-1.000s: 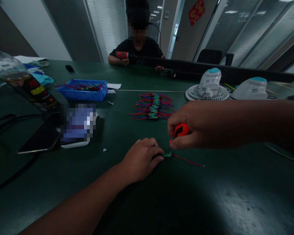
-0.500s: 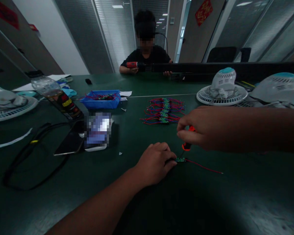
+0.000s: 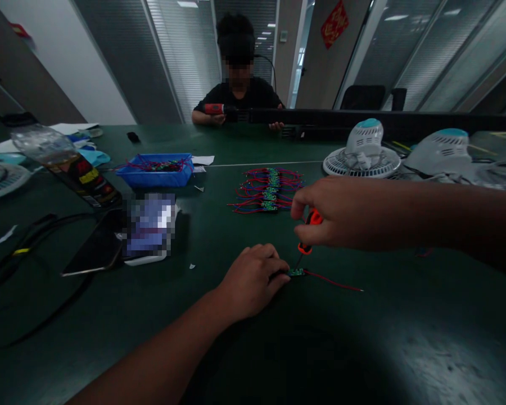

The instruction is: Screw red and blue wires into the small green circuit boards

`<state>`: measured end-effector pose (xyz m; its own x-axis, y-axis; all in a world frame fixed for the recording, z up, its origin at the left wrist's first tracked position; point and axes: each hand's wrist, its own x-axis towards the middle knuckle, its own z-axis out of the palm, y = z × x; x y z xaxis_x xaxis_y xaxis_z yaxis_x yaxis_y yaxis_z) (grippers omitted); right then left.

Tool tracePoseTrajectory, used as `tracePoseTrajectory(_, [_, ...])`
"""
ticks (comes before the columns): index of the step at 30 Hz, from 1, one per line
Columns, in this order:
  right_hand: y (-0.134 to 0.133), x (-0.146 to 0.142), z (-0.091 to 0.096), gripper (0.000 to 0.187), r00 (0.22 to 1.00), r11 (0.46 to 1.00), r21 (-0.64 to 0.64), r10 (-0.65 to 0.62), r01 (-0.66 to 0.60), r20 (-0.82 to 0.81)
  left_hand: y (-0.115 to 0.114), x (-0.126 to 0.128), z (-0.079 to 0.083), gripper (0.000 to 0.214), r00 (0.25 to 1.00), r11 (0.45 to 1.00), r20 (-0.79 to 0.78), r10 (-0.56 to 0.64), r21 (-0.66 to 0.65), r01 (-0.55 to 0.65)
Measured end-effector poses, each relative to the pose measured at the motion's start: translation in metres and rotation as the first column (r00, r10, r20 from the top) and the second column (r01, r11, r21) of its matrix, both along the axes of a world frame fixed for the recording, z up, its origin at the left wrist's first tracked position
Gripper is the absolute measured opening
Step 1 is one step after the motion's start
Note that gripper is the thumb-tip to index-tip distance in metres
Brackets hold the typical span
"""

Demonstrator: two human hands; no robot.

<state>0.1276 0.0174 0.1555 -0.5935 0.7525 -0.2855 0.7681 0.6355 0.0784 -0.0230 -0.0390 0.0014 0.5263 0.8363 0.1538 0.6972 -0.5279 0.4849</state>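
A small green circuit board lies on the dark green table. From its right end runs a red wire. My left hand is closed on the board's left end, fingertips and thumb pinched together. Above it, my right hand grips a red-and-black screwdriver by the handle. The shaft slants down to the board, and its tip seems to touch it, though the exact contact is too small to tell. Farther back lies a row of several circuit boards with red and blue wires.
A blue bin holds more wired boards. To the left are a phone, a pixelated device, a tilted bottle and black cables. White fan parts stand at right. Across the table a person holds a red-and-black tool.
The whole view has swung slightly right, so everything sits farther left. My right fingers have shifted around the screwdriver, showing more of its handle. My left hand stays on the board.
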Motion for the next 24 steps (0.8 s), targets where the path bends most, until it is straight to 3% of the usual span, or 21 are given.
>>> tracePoseTrajectory(12, [-0.0006, 0.0008, 0.0021, 0.038, 0.999, 0.999, -0.013, -0.041, 0.041, -0.003, 0.0003, 0.0001, 0.0003, 0.018, 1.000, 1.000, 0.028, -0.007, 0.002, 0.007])
tracePoseTrajectory(19, [-0.0031, 0.0044, -0.0005, 0.035, 0.999, 1.000, -0.014, 0.020, -0.020, -0.047, 0.0000, -0.0004, -0.0001, 0.020, 1.000, 1.000, 0.017, 0.003, 0.010, -0.003])
tracePoseTrajectory(24, [-0.0026, 0.0034, 0.0016, 0.045, 0.999, 0.997, -0.057, 0.042, -0.043, -0.013, -0.0001, 0.0000, 0.0030, 0.019, 1.000, 1.000, 0.012, 0.000, -0.004, 0.001])
